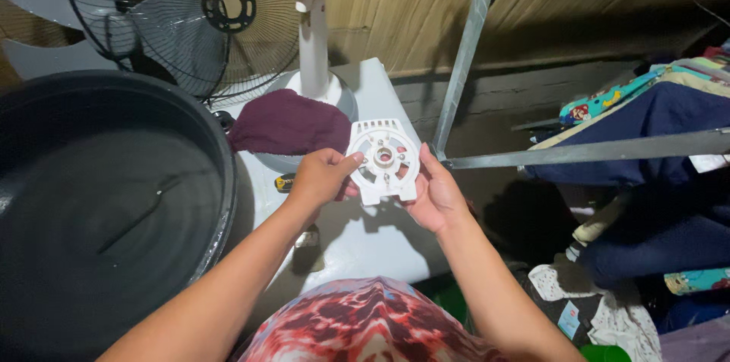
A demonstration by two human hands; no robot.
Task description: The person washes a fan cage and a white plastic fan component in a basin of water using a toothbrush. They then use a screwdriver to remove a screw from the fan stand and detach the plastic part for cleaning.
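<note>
A big black round tub (106,210) fills the near left, its left and near edges cut off by the frame. Far left, a fan guard with grey blades (179,20) leans behind it, cropped at the top. A white fan stand (313,42) rises from a round base, with a maroon cloth (290,125) draped over that base; the stand's head is cut off above. All this sits on a white surface (372,244) running toward the person. To the right, a heap of dark and patterned fabrics (654,172) lies in shadow, hard to sort out.

At centre, both hands hold up a white plastic fan plate (385,160), round with spokes and a centre hole. The left hand (319,178) pinches its left edge, thumb on the front. The right hand (433,195) curls around the right and lower edge. A small yellow-and-black object (284,182), possibly a tool handle, is mostly hidden behind the left hand.
</note>
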